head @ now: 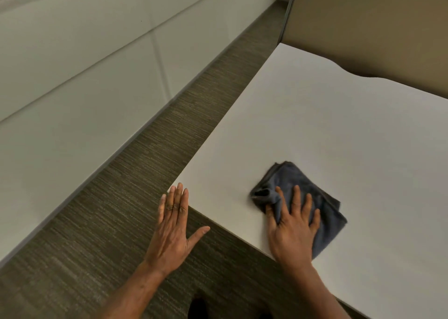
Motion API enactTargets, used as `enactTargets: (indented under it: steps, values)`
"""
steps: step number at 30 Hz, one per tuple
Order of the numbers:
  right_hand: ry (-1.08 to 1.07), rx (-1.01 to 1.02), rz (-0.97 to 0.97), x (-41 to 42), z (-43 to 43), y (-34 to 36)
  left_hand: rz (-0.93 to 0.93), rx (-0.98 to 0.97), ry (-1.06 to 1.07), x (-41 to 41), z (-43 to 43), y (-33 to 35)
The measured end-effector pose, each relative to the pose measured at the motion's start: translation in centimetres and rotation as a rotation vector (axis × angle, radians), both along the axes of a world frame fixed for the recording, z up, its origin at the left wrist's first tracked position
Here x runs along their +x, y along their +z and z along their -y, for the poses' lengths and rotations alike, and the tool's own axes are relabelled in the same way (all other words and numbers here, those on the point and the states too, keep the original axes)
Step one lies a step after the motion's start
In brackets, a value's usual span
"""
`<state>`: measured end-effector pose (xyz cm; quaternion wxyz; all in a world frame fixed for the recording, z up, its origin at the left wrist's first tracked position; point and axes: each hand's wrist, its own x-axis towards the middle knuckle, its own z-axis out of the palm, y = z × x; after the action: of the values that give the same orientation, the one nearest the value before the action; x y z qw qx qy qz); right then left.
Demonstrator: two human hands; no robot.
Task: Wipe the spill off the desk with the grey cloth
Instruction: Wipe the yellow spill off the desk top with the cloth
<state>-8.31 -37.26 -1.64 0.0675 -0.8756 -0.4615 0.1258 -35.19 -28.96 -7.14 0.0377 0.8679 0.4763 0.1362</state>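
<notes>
Pressing down on the grey cloth [299, 180], right hand [292, 224] lies flat with fingers spread and straight, not curled round it; a fold of cloth bunches up between thumb and index finger, so the thumb is partly hidden. Cloth is folded and rumpled, on the white desk [339, 125] close to its near edge, a little in from the near left corner, edges slightly blurred. Left hand [173, 226] is loose and flat, fingers straight and together, thumb stuck out sideways, holding nothing; fingertips overlap the desk corner, palm over the carpet [116, 209] off the desk. Cannot tell if the fingertips touch the corner. White wall panels [72, 76] run along the left, tan partition [363, 28] behind the desk.
</notes>
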Motion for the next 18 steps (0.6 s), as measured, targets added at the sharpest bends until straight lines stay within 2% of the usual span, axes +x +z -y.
enactTargets:
  steps: [6, 13, 18]
  values:
    - [-0.131, 0.044, -0.057, 2.4, -3.9, 1.0, -0.029, -0.005, 0.003, -0.1, 0.3, -0.9]
    - [0.031, 0.054, -0.095, 1.7, -7.3, 1.2, -0.047, 0.013, -0.021, -0.7, 1.2, -1.0]
    - [0.197, 0.127, -0.243, -1.3, -6.7, 1.9, -0.064, 0.019, -0.025, -1.0, 1.4, -0.6]
